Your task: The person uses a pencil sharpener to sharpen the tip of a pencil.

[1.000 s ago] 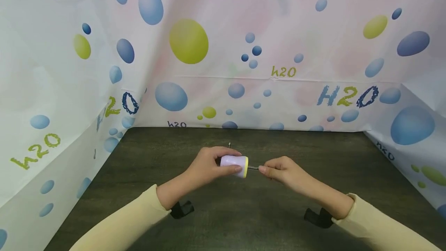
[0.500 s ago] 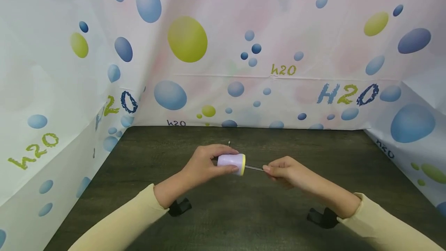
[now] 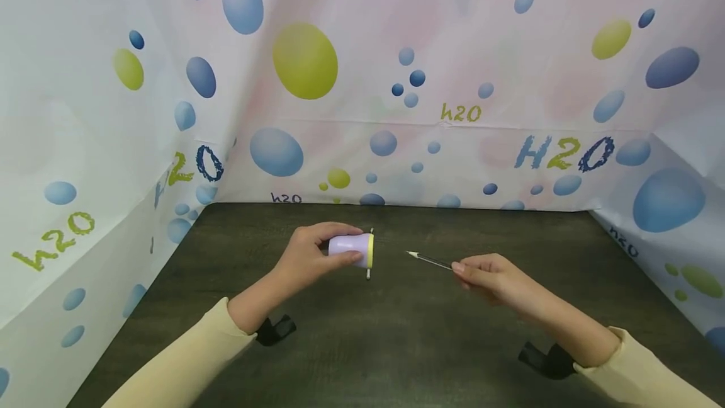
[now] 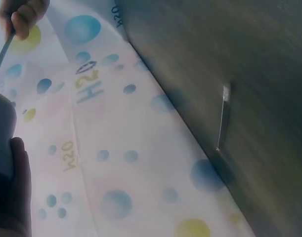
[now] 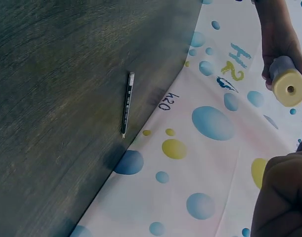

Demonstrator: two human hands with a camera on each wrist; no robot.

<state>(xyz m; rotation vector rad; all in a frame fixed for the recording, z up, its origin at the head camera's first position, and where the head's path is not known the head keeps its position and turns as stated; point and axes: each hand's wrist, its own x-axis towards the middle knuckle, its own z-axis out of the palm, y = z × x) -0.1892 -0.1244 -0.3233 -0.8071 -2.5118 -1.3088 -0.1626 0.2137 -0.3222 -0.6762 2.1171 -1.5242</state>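
Note:
My left hand (image 3: pixel 311 249) grips a lavender pencil sharpener (image 3: pixel 345 247), thumb in front and fingers over the top, holding it on its side above the table. Its yellow end (image 5: pixel 282 94), with a round hole, faces right. To the right, my right hand (image 3: pixel 493 276) pinches a dark pencil (image 3: pixel 432 260) between thumb and fingers. The pencil's pale sharpened tip points left toward the sharpener, with a gap between them. In the left wrist view the sharpener (image 4: pixel 1 133) is dark and partly cut off.
A second dark pencil (image 5: pixel 127 103) with a white end lies on the dark wooden table (image 3: pixel 362 357); in the head view the sharpener partly covers it. A printed sheet with bubbles (image 3: pixel 306 62) encloses the back and sides. Black straps (image 3: pixel 276 330) sit at both wrists.
The pencil has come out of the sharpener's hole as my right hand drew back to the right. My left hand has shifted left and slightly up with the sharpener, uncovering more of the lying pencil.

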